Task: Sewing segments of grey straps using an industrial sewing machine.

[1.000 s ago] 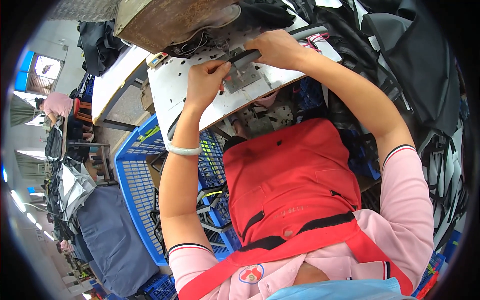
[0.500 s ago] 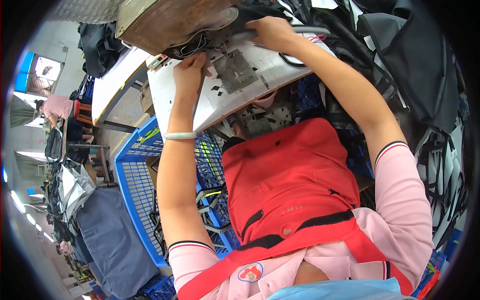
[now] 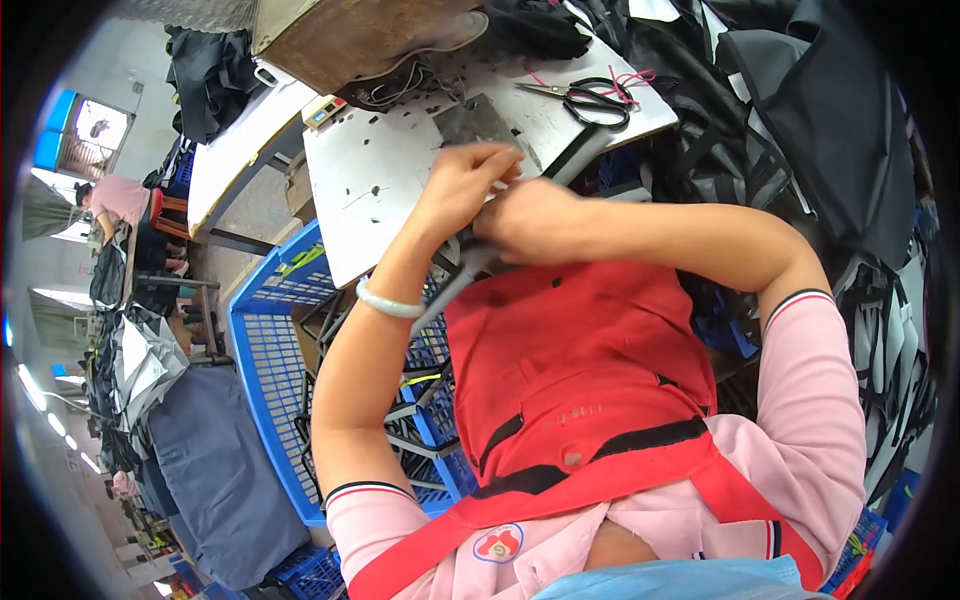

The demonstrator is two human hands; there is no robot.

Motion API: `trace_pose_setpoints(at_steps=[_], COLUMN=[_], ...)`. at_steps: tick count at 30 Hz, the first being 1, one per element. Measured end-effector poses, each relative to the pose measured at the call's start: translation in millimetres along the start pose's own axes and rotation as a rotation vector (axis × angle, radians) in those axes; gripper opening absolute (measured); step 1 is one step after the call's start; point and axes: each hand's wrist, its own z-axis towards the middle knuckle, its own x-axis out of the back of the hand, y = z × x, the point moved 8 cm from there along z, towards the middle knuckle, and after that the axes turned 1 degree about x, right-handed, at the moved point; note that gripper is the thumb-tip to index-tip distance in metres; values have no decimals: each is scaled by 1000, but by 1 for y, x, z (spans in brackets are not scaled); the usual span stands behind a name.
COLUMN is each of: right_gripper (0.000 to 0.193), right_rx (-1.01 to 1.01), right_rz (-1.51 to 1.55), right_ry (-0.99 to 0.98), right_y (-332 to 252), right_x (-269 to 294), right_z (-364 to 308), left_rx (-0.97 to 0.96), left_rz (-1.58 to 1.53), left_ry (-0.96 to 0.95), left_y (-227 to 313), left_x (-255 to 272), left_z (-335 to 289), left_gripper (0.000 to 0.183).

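My hands meet over the front edge of a white sewing table (image 3: 350, 225). My right hand (image 3: 528, 220), smeared by motion, is closed round a long grey-and-black strip (image 3: 585, 150). One part of this strip sticks out toward the upper right; another hangs below the hands toward the blue basket. Touching or nearly touching the right, my left hand (image 3: 465, 185) has its fingers curled together; what lies between them is hidden. Beyond them, the machine's metal plate (image 3: 475, 120) is set in the tabletop. Black-handled scissors (image 3: 590, 100) lie on the table's right side.
A rusty brown machine body (image 3: 340, 40) overhangs the table's far side. Dark scraps dot the tabletop. A blue plastic basket (image 3: 270, 370) holding similar strips stands at left, by my red apron (image 3: 580, 350). Black material (image 3: 830, 130) is heaped at right. Another person (image 3: 120, 200) works far left.
Both hands have come back from the machine toward me and met, bringing the strip along. The scissors, mostly covered before, now show fully.
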Motion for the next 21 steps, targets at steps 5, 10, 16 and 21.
trace_pose_setpoints(at_steps=[5, 10, 16, 21], right_gripper=[54, 56, 57, 62], right_rx=[-250, -318, -346, -402], right_rz=[23, -2, -78, -44], right_ry=[232, 191, 338, 281], right_y=[74, 102, 123, 135], right_x=[86, 83, 108, 103], right_z=[-40, -39, -32, -23], left_rx=[339, 123, -53, 0], left_rz=[-13, 82, 277, 290], left_ry=[-96, 27, 175, 192], left_y=[-34, 2, 26, 13], left_x=[25, 41, 51, 60], left_z=[-43, -29, 0, 17], left_gripper=[29, 26, 26, 27])
